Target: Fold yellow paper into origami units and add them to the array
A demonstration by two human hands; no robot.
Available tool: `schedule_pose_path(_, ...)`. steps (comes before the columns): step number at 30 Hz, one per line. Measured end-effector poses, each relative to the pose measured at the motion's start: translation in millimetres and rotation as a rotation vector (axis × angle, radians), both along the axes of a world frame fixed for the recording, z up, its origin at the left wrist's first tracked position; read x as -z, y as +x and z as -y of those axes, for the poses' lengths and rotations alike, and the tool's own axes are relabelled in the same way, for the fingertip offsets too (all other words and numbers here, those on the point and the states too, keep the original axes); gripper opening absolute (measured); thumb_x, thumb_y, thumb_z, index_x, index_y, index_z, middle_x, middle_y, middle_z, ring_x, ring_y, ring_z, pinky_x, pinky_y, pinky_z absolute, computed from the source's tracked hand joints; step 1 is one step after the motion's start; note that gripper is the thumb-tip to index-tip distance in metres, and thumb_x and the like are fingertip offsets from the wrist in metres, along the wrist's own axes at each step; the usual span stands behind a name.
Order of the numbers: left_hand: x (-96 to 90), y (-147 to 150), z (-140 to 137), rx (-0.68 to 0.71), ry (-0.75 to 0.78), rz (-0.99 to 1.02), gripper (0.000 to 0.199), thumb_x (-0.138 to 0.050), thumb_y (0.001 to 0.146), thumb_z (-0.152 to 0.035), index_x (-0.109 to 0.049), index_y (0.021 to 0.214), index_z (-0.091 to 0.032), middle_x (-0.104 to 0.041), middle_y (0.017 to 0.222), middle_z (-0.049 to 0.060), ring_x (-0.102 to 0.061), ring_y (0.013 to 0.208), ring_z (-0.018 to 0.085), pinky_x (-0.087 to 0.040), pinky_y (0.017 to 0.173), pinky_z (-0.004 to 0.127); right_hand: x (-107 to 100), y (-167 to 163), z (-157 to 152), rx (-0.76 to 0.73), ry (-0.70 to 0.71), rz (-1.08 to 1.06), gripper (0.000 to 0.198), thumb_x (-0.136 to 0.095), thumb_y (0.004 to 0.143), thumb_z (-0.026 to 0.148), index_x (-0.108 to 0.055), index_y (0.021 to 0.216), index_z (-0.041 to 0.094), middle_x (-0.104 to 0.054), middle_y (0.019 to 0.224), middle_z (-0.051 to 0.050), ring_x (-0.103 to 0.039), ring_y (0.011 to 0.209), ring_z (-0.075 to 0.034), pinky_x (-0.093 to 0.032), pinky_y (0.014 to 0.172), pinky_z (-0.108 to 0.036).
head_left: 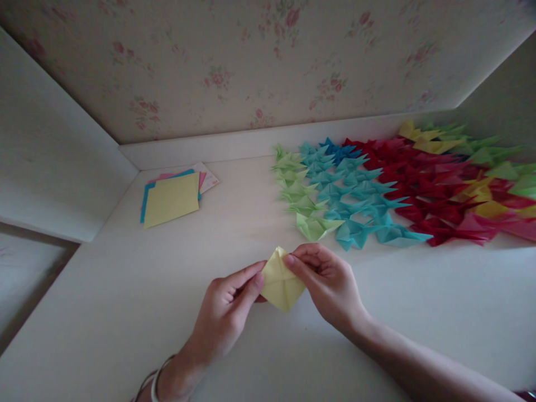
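Note:
A small pale yellow sheet of origami paper (283, 285), folded to a diamond with crease lines across its middle, is held up between both hands over the white table. My left hand (230, 307) pinches its left corner between thumb and fingers. On the upper right edge, my right hand (329, 282) grips the paper, with the thumb on its face and the fingers curled behind. The paper's back side is hidden.
Rows of folded paper cranes, light green (316, 226), turquoise (355, 231) and red (439, 229), cover the right rear of the table (125, 312). At back left lies a stack of square paper (171, 201), yellow on top. A floral wall (234, 72) rises behind.

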State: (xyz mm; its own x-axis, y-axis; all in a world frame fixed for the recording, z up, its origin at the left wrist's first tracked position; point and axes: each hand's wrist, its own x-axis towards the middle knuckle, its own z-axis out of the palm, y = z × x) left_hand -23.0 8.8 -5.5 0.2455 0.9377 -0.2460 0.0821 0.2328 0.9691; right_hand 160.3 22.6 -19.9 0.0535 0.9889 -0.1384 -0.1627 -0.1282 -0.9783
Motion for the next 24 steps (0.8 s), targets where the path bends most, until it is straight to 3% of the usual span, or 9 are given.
schedule_pose_path(12,-2.6,3.1,-1.7,-0.035,0.182,-0.297,0.023,-0.061,0.091,-0.037,-0.073,0.099,-0.019,-0.077,0.085,0.004,-0.069,0.071,0.017,-0.053,0.062,0.020,5.5,-0.3,10.5,-0.087,0.129,0.297,0.015,-0.061,0.092,0.034,-0.070,0.093,0.021,-0.073,0.084,-0.004,-0.065,0.069,-0.015,-0.050,0.060,-0.024)
schedule_pose_path(16,1.4,6.6,0.8,0.022,0.175,-0.356,0.024,-0.056,0.093,-0.039,-0.064,0.104,-0.020,-0.070,0.071,0.001,-0.061,0.058,0.014,-0.044,0.050,0.019,6.4,-3.7,12.7,-0.184,0.110,0.206,0.015,-0.063,0.091,0.032,-0.066,0.100,0.021,-0.074,0.081,-0.004,-0.066,0.069,-0.016,-0.049,0.059,-0.024)
schedule_pose_path(20,-0.8,6.6,-0.2,0.050,0.155,-0.358,0.026,-0.053,0.095,-0.043,-0.060,0.086,-0.020,-0.057,0.063,-0.003,-0.051,0.055,0.012,-0.038,0.048,0.019,5.1,-5.0,13.0,-0.290,0.068,0.101,0.018,-0.063,0.092,0.032,-0.060,0.106,0.021,-0.070,0.071,0.000,-0.063,0.065,-0.014,-0.045,0.057,-0.022)
schedule_pose_path(24,-5.8,1.7,-3.0,-0.007,0.019,-0.219,0.030,-0.052,0.094,-0.048,-0.058,0.083,-0.021,-0.051,0.060,-0.005,-0.046,0.051,0.010,-0.033,0.045,0.018,-1.4,-0.5,7.9,-0.344,0.011,-0.015,0.016,-0.066,0.089,0.034,-0.062,0.095,0.019,-0.070,0.076,0.000,-0.063,0.069,-0.011,-0.047,0.059,-0.020)
